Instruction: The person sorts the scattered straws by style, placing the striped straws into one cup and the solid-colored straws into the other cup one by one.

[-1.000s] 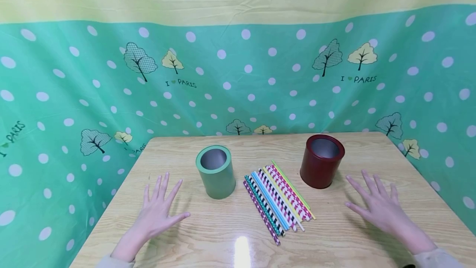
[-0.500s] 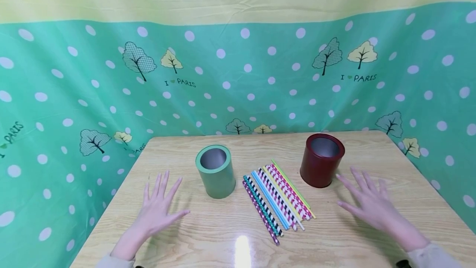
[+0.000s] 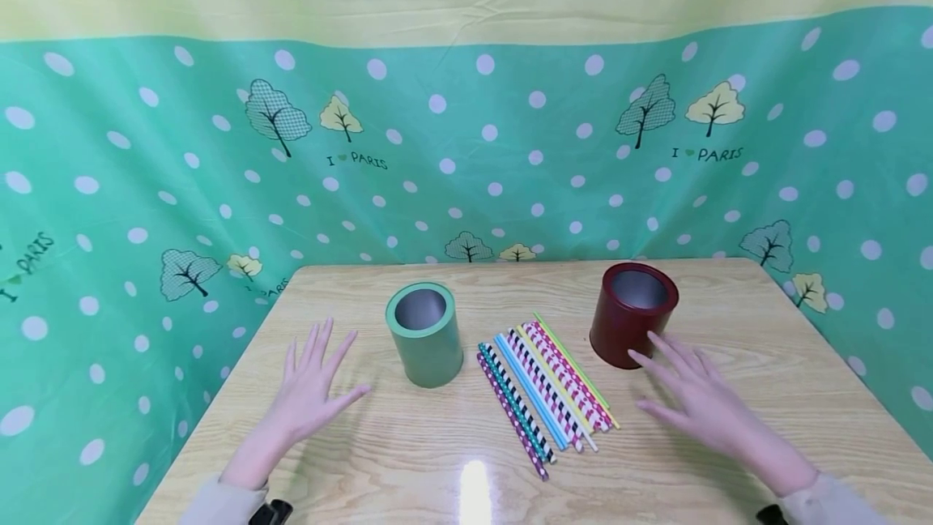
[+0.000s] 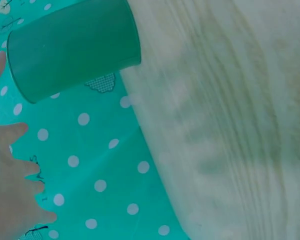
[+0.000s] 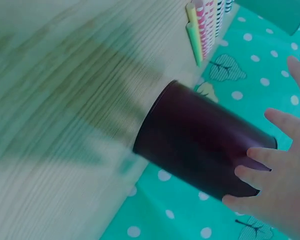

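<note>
- Left hand (image 3: 309, 394): empty, fingers spread; left of the green can (image 3: 428, 359), apart from it;
- Right hand (image 3: 692, 397): empty, fingers extended; just beside the red can (image 3: 619, 330); contact cannot be told;
- Straws (image 3: 543, 385): flat on the table (image 3: 408, 460) between the cans; long axes roughly parallel, far-left to near-right;
- Both cans: upright, mouths facing up.

The green can (image 3: 430, 359) and red can (image 3: 625, 326) stand as obstacles, with bare table (image 3: 415, 444) either side of the straws (image 3: 543, 387).
</note>
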### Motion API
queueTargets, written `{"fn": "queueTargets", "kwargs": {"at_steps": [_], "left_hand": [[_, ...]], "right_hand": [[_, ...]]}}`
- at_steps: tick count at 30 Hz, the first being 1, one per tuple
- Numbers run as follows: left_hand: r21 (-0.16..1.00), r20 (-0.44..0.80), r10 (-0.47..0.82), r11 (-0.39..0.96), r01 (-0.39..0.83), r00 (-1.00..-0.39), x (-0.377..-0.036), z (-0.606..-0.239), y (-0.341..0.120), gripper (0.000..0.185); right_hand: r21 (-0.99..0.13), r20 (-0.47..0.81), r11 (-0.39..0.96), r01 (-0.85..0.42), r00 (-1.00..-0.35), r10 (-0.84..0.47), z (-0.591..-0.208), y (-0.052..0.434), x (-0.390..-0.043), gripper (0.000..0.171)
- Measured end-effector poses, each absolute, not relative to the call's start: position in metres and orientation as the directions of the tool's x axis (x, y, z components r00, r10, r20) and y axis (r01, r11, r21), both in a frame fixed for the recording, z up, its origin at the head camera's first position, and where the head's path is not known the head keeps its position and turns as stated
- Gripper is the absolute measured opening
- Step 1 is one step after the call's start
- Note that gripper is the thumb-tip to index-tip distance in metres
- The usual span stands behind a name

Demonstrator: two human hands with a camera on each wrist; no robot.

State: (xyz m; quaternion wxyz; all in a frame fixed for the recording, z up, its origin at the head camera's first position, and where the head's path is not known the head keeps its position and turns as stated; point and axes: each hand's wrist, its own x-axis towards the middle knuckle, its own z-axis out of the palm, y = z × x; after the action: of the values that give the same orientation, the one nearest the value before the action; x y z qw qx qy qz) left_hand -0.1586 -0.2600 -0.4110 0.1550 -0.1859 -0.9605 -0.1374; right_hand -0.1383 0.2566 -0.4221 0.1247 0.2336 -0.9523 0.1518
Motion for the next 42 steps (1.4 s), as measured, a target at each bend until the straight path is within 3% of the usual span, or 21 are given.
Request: {"fn": "queueTargets", "kwargs": {"at_steps": [7,13,34,42], "left_hand": [[0.264,0.380,0.310,0.866,0.423,-0.871,-0.168,-0.404,-0.256,0.067],[0.380,0.400,0.268,0.822,0.424,-0.877,-0.176,-0.399,-0.247,0.060],[0.679,0.532,0.087,0.550,0.486,-0.842,-0.197,-0.409,-0.214,0.038],[0.791,0.478,0.013,0.430,0.436,-0.878,-0.201,-0.413,-0.200,0.038]], "right_hand": [[-0.303,0.261,0.825,-0.476,-0.874,-0.409,-0.420,0.243,-0.147,0.056],[-0.380,0.194,0.805,-0.456,-0.890,-0.413,-0.425,0.232,-0.160,0.054],[-0.600,0.025,0.692,-0.402,-0.873,-0.487,-0.444,0.208,-0.207,0.037],[-0.614,0.007,0.680,-0.400,-0.865,-0.502,-0.451,0.201,-0.219,0.034]]}}
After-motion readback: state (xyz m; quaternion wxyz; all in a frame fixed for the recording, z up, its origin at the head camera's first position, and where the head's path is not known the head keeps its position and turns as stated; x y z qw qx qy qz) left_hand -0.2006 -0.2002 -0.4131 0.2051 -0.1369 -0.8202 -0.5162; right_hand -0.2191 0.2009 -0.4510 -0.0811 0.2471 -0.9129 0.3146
